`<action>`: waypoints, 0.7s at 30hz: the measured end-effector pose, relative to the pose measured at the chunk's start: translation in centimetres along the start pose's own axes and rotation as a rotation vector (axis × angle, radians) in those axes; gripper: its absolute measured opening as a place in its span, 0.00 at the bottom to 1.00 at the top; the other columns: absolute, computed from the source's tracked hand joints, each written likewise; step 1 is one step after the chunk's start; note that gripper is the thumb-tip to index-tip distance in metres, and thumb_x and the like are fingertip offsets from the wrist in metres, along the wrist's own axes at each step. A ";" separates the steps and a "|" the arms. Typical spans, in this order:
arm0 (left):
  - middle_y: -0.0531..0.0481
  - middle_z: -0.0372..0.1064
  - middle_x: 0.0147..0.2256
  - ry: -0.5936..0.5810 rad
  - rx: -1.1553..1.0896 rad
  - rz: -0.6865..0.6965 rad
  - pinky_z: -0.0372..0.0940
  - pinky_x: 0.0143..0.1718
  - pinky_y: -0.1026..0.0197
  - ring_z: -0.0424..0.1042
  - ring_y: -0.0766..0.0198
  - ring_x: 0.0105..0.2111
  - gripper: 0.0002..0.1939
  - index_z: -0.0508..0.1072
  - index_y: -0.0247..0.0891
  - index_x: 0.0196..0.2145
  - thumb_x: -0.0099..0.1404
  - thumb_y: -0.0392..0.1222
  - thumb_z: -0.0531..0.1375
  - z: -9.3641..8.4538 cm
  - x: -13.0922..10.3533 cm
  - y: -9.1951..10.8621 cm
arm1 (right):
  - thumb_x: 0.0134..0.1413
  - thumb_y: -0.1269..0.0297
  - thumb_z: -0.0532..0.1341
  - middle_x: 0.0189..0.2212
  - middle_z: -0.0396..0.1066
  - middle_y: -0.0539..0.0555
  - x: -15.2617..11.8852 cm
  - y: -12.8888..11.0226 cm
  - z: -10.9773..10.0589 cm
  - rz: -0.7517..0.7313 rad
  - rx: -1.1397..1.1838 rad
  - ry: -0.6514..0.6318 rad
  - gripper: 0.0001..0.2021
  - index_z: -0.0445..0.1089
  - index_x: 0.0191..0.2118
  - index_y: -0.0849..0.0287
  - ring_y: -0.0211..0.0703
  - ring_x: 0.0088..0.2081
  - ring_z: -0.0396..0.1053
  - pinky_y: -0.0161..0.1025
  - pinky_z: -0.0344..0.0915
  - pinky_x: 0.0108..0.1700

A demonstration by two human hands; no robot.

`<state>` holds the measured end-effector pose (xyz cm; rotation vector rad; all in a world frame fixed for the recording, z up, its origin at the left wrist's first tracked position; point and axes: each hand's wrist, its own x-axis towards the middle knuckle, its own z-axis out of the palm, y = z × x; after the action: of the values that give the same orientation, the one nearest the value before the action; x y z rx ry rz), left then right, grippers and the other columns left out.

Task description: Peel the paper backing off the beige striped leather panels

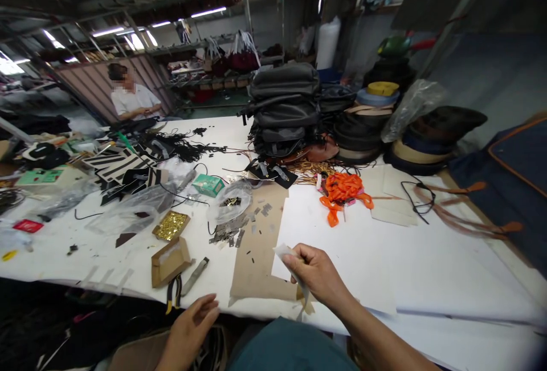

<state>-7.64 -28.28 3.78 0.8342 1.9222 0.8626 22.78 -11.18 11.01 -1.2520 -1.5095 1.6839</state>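
My right hand [316,275] is closed around a thin, pale, translucent strip or sheet [284,251], above the table's front part. One end of it sticks out past my thumb, and the rest is partly hidden by my fingers. My left hand [193,326] hovers at the table's front edge with nothing in it, its fingers loosely bent and apart from the thumb. Beyond it lie pliers with black and yellow handles [170,297] and a grey-green handled tool [195,275]. Brown paper [260,265] lies between the hands, with small dark metal plates [231,228] at its far left.
At the left are an open cardboard box [171,263], a box of gold-coloured pieces [171,224] and a green box [208,184]. Orange ribbon [342,188] lies right of centre. Stacked black bags [284,111] and strap rolls stand behind. A person [135,100] sits at the far left.
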 end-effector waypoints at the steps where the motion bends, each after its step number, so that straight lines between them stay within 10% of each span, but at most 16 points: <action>1: 0.40 0.82 0.46 -0.046 -0.039 0.056 0.72 0.55 0.45 0.79 0.44 0.49 0.31 0.79 0.41 0.47 0.52 0.64 0.69 2.4 0.7 3.0 | 0.57 0.42 0.65 0.20 0.70 0.47 -0.1 -0.2 0.1 0.007 0.001 0.019 0.22 0.65 0.27 0.56 0.37 0.22 0.62 0.33 0.54 0.25; 5: 0.40 0.78 0.50 -0.333 -0.320 0.271 0.73 0.49 0.52 0.77 0.51 0.46 0.29 0.78 0.39 0.53 0.61 0.59 0.67 10.7 1.9 13.5 | 0.57 0.40 0.64 0.20 0.68 0.47 -0.7 -0.5 -0.2 -0.016 -0.009 0.100 0.24 0.66 0.26 0.57 0.37 0.23 0.61 0.34 0.55 0.25; 8: 0.43 0.79 0.43 -0.502 -0.382 0.374 0.71 0.44 0.58 0.75 0.56 0.43 0.21 0.81 0.38 0.48 0.66 0.55 0.65 14.2 2.1 17.5 | 0.60 0.44 0.62 0.19 0.63 0.46 -0.8 -0.3 -1.4 -0.027 -0.107 0.213 0.23 0.67 0.24 0.58 0.37 0.24 0.60 0.35 0.55 0.27; 15: 0.49 0.74 0.28 -0.618 -0.391 0.283 0.67 0.36 0.62 0.71 0.63 0.31 0.17 0.82 0.35 0.34 0.64 0.54 0.67 16.9 5.1 18.9 | 0.53 0.56 0.68 0.50 0.75 0.55 0.9 0.4 -3.5 -0.149 -0.219 0.564 0.15 0.77 0.46 0.53 0.51 0.49 0.73 0.44 0.69 0.51; 21: 0.40 0.80 0.37 -0.790 -0.498 0.084 0.72 0.40 0.55 0.78 0.58 0.34 0.26 0.78 0.33 0.51 0.62 0.54 0.68 18.2 10.8 18.2 | 0.57 0.47 0.66 0.38 0.79 0.55 4.5 -0.4 -3.6 -0.032 -0.043 0.578 0.15 0.79 0.34 0.53 0.53 0.44 0.75 0.43 0.70 0.49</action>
<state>7.92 -5.23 6.69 0.7866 0.9393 0.8398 24.08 -5.62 10.36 -1.5562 -1.2021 1.1293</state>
